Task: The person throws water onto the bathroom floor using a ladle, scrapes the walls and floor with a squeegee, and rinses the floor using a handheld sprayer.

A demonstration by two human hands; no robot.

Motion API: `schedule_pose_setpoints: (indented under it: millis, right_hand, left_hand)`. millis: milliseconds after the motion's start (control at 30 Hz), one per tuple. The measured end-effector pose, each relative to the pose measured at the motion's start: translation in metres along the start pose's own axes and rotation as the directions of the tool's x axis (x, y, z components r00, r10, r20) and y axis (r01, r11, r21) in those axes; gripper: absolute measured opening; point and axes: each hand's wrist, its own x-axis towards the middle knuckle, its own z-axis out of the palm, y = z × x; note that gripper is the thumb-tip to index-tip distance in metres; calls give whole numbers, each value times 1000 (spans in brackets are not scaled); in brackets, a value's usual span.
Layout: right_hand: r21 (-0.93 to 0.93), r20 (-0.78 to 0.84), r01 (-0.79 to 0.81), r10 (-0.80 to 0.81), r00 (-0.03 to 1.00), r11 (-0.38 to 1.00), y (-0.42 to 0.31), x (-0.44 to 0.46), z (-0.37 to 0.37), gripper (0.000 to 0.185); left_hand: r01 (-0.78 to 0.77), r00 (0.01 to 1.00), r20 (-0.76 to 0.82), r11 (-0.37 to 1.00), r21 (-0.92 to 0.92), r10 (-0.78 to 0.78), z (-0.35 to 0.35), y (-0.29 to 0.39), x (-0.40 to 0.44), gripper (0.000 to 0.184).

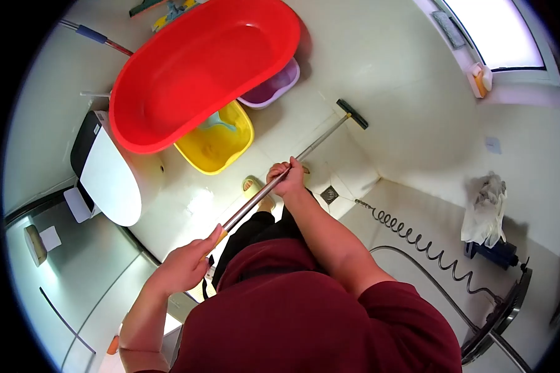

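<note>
A long-handled floor brush [320, 138] with a metal pole runs slantwise across the view. Its dark, narrow head [353, 114] rests where the pale tiled floor meets the wall; whether it presses on floor or wall I cannot tell. My right hand [285, 178] is closed around the middle of the pole. Lower down, my left hand [190, 263] grips the pole near its orange end, thumb laid along it. Beneath the pole, a foot in a light green slipper [252, 186] shows; the other foot is mostly hidden behind my right hand.
A big red tub [199, 68] sits over a yellow basin [213, 146] and a purple basin [272, 87]. A toilet with a white lid [111, 177] is at left. A floor drain [330, 194], a coiled hose [417, 244] and a shower fixture [501, 317] are at right.
</note>
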Motion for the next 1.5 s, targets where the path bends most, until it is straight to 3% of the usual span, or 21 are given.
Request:
schedule_pose_setpoints:
  millis: [67, 100, 233, 367, 467, 500, 533, 600, 633, 667, 800, 867, 900, 933, 1000, 1067, 1167, 1200, 1300, 1433, 1500]
  right_hand:
    - [-43, -53, 29, -31, 998, 999, -1, 6, -9, 42]
    - [-73, -46, 19, -22, 999, 997, -8, 13, -19, 41]
    - [-207, -89, -19, 1, 996, 978, -32, 37, -52, 44]
    - [-328, -184, -22, -41, 982, 944, -75, 89, -84, 49]
    - [-409, -215, 16, -114, 970, 913, -125, 136, -100, 46]
    - [-454, -251, 31, -162, 954, 891, -124, 138, -99, 45]
    - [-497, -295, 39, -211, 932, 867, -118, 129, -101, 45]
    - [-377, -306, -33, -91, 948, 926, -95, 102, -109, 43]
    - [-369, -191, -101, 31, 981, 924, -89, 90, -127, 42]
    - [-332, -260, -157, 70, 963, 930, -70, 63, -123, 42]
    - [-251, -516, -273, 111, 849, 929, -52, 27, -113, 41]
    - [-235, -484, -244, 105, 869, 941, -76, 62, -133, 44]
    - [-357, -446, -167, -11, 895, 919, -96, 89, -143, 47]
    - [-279, -437, -131, -4, 899, 951, -134, 124, -157, 47]
    - [-443, -568, -141, -156, 808, 885, -146, 135, -121, 43]
    - [-438, -573, -204, -97, 814, 876, -130, 127, -116, 42]
    - [-404, -478, -294, 74, 875, 866, -79, 101, -99, 41]
    - [-389, -462, -320, 117, 879, 864, -57, 81, -79, 42]
    - [-410, -409, -253, 72, 910, 876, -51, 99, -52, 42]
    - [-534, -424, -107, -157, 892, 838, -83, 180, -28, 39]
    - [-491, -415, -109, -122, 902, 865, -79, 176, -11, 37]
  left_hand:
    - [331, 928, 105, 919, 212, -359, 6, 11, 4, 59]
    - [392, 902, 97, 893, 222, -420, 23, 1, 10, 64]
    - [395, 917, 55, 919, 12, -395, 63, -9, 28, 34]
    - [436, 895, -34, 889, -138, -444, 128, -31, 79, 30]
    - [495, 867, 44, 847, -193, -496, 160, -22, 149, 32]
    - [428, 880, -44, 830, -358, -473, 166, -30, 144, 34]
    - [376, 905, -53, 852, -364, -423, 176, -49, 135, 34]
    - [331, 933, 15, 841, -428, -360, 172, -71, 101, 33]
    - [296, 945, -13, 869, -396, -328, 171, -83, 78, 33]
    - [261, 957, -28, 895, -362, -290, 175, -88, 51, 33]
    - [437, 899, 140, 868, -236, -415, 182, -89, 26, 29]
    - [463, 886, 89, 853, -242, -456, 198, -80, 52, 25]
    - [446, 889, 24, 852, -276, -457, 210, -73, 80, 24]
    - [541, 840, 133, 799, -264, -526, 209, -56, 121, 22]
    - [538, 840, 37, 822, -188, -541, 212, -43, 161, 20]
    - [423, 879, -68, 838, -344, -472, 209, -50, 138, 21]
    - [369, 891, -129, 859, -356, -436, 213, -60, 76, 26]
    - [315, 883, -244, 891, -328, -402, 214, -61, 59, 33]
    - [359, 852, -304, 899, -251, -426, 193, -59, 77, 37]
    - [326, 840, -396, 928, -179, -371, 168, -76, 159, 38]
    - [274, 829, -447, 941, -201, -337, 141, -73, 160, 39]
